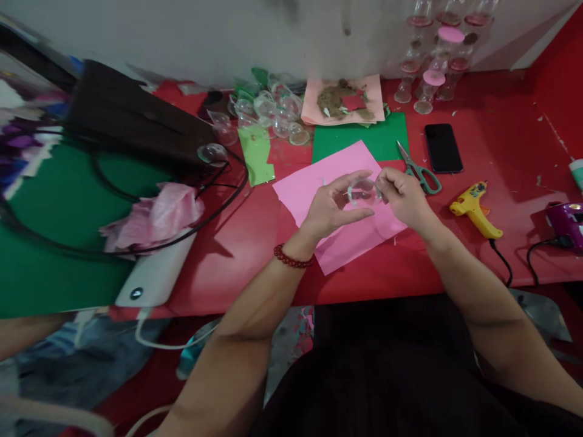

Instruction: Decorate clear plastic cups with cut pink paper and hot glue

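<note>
My left hand (331, 207) curls around a small clear plastic cup (363, 193), its round rim turned up toward me. On the cup's right side, my right hand (401, 193) has its thumb and fingers pinched together at the rim; whether a small scrap sits between those fingertips is hidden. Both hands are above a pink sheet of paper (339, 252) lying on the red table. Just beyond my right hand lie green-handled scissors (419, 171), and a yellow glue gun (477, 210) rests farther right.
A black phone (443, 148) lies behind the glue gun. Clear plastic cups (277, 109) are heaped at the back, beside soil on pale pink paper (372, 100). Hourglass-shaped stacked cups (426, 91) stand back right. A black cable (214, 215) loops near a white power bank (157, 273) on the left.
</note>
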A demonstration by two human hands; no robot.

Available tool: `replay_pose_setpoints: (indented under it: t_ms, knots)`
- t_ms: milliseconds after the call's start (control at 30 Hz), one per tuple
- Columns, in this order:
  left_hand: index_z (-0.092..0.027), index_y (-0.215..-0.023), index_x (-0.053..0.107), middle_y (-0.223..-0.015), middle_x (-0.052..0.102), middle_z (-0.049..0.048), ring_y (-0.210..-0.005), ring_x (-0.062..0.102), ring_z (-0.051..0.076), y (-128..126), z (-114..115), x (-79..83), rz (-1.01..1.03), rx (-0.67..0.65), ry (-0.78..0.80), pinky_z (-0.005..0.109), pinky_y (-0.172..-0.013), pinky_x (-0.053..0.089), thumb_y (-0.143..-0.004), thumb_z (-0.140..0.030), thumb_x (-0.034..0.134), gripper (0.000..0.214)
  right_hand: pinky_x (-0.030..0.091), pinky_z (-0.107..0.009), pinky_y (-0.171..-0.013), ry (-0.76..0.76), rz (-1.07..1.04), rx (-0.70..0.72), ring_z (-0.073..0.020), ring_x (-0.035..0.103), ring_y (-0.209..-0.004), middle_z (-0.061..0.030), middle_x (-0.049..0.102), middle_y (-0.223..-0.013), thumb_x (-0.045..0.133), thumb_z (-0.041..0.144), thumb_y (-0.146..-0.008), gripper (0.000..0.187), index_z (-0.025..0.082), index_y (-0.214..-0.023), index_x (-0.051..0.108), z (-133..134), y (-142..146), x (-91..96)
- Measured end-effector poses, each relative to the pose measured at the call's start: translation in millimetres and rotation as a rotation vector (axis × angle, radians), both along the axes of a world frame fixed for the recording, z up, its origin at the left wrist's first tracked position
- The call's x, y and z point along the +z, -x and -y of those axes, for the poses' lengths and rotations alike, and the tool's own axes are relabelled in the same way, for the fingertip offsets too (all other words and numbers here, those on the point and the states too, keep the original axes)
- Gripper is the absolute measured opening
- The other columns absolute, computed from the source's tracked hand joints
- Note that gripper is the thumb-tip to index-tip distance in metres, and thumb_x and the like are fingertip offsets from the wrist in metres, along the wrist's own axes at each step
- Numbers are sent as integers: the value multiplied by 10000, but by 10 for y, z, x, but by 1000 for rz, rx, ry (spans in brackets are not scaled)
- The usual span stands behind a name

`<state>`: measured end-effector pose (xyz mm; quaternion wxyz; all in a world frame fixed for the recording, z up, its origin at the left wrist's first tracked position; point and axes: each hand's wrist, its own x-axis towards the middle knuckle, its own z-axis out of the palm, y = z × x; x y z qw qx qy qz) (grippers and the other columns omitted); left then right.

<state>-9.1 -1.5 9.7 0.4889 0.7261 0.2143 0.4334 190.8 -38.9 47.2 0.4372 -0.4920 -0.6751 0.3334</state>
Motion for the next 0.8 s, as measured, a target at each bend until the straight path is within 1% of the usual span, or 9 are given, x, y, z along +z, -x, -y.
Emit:
replay_pose_setpoints:
  t_ms: [100, 200, 300, 400, 467, 567, 667, 733, 800]
  knots:
    - [-310, -1416, 709, -1180, 805, 82, -1106, 774, 233, 9, 8, 64, 12, -21, 57, 424, -978, 676, -757, -545, 937, 736, 359, -264, -594, 89, -239, 67, -109, 381, -578, 57, 437, -621, 618, 474, -1015, 404, 248, -725, 451, -4, 49, -28]
    - [-300, -1408, 714, -1143, 805, 85, -1083, 776, 243, 25, 27, 119, 26, -65, 125, 439, -979, 673, -756, -567, 930, 736, 343, -249, -575, 179, -444, 134, -97, 338, -574, 74, 375, -626, 711, 645, -932, 529, 249, -720, 432, 11, 101, -41]
    - [-308, -1398, 716, -1138, 797, 78, -1092, 771, 242, 46, 39, 134, 56, -78, 149, 430, -971, 672, -769, -559, 925, 709, 318, -239, -555, 262, -546, 161, -93, 328, -569, 75, 366, -635, 747, 665, -903, 548, 248, -734, 435, 14, 110, -38]
    - [-309, -1406, 707, -1147, 790, 75, -1101, 762, 235, 56, 20, 111, 40, -34, 123, 414, -978, 662, -788, -571, 909, 701, 306, -247, -544, 279, -524, 99, -100, 324, -558, 71, 365, -622, 688, 634, -956, 514, 250, -727, 435, -3, 83, -37]
    - [-316, -1420, 694, -1209, 778, 77, -1125, 749, 229, 52, -9, 82, 7, 22, 56, 404, -990, 649, -771, -586, 919, 738, 315, -259, -555, 195, -423, 13, -105, 352, -562, 61, 406, -616, 641, 654, -978, 519, 250, -719, 443, -11, 69, -44]
    - [-330, -1418, 693, -1283, 751, 79, -1148, 727, 218, 40, -47, 36, -36, 113, -95, 387, -998, 628, -731, -608, 941, 782, 340, -280, -589, 19, -137, -92, -115, 425, -587, 42, 508, -641, 671, 676, -946, 509, 249, -748, 479, 5, 77, -64]
    - [-331, -1403, 705, -1269, 747, 84, -1126, 719, 221, 26, -36, 15, -118, 206, -213, 396, -1002, 612, -731, -653, 919, 775, 335, -294, -619, -97, 200, -164, -133, 491, -630, 23, 588, -685, 709, 528, -951, 372, 240, -804, 525, 51, 107, -80]
    - [-324, -1389, 713, -1269, 752, 88, -1113, 717, 228, 15, -2, 20, -172, 246, -269, 410, -1000, 608, -741, -680, 896, 761, 305, -308, -627, -141, 412, -213, -157, 536, -669, -14, 656, -750, 622, 397, -1003, 227, 224, -864, 580, 81, 127, -82]
    - [-310, -1373, 721, -1267, 761, 88, -1104, 717, 230, 4, 36, 34, -202, 260, -313, 418, -992, 608, -765, -695, 867, 734, 266, -326, -625, -155, 608, -240, -180, 571, -695, -62, 718, -836, 528, 315, -1039, 178, 202, -954, 635, 101, 141, -78]
